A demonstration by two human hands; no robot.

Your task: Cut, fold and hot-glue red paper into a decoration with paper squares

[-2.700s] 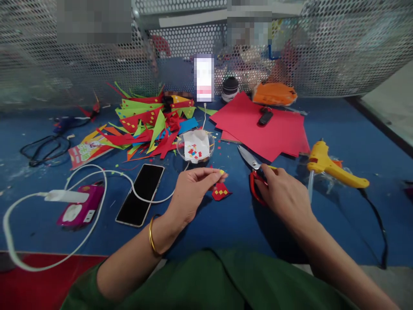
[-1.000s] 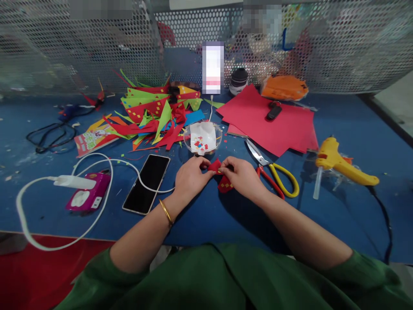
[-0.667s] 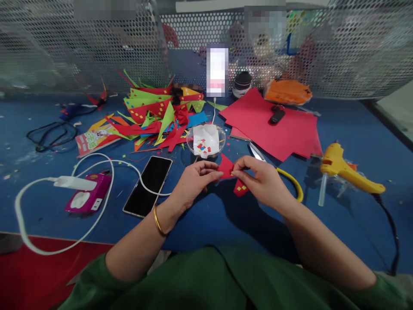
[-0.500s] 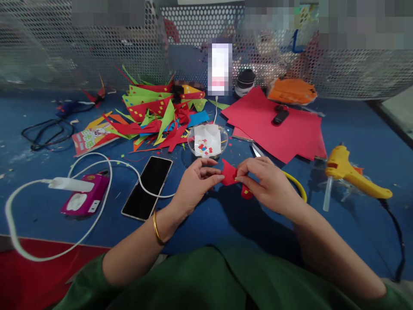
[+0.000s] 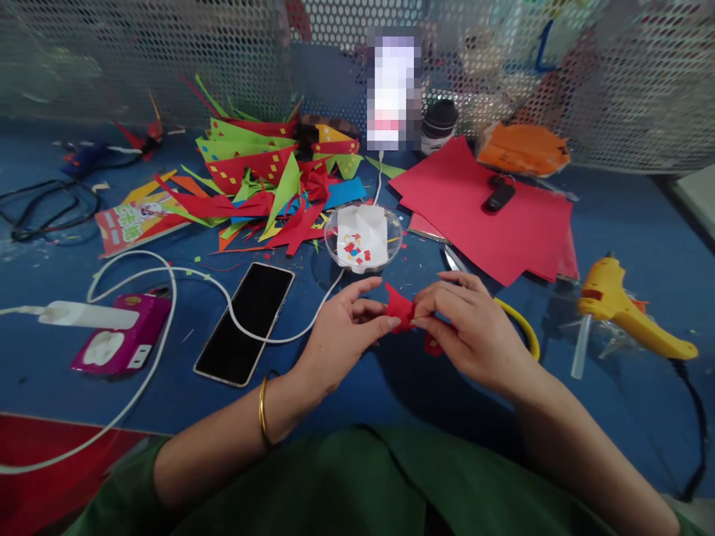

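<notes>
A small folded red paper piece [image 5: 399, 307] is held between both hands over the blue table. My left hand [image 5: 343, 335] pinches its left side between thumb and fingers. On its right edge, the fingertips of my right hand [image 5: 466, 324] are closed. Part of the red piece shows below the right fingers, and the rest is hidden by them. Just beyond the hands stands a clear round dish [image 5: 396, 242] with white paper [image 5: 369, 223] and tiny coloured paper bits in it. Scissors [image 5: 453, 258] lie partly hidden behind my right hand.
Black phone [image 5: 246, 324], purple power bank [image 5: 120, 335] and white cable on the left; cut paper strips [image 5: 279, 193] behind. Red sheets [image 5: 485, 223] with a key fob [image 5: 500, 196] at the right back; yellow glue gun [image 5: 631, 309] far right. A lit phone [image 5: 394, 89] stands at the back.
The camera view has shifted slightly, so the table items sit differently in the frame. Both hands keep their pinch on the red paper, with only small finger movement.
</notes>
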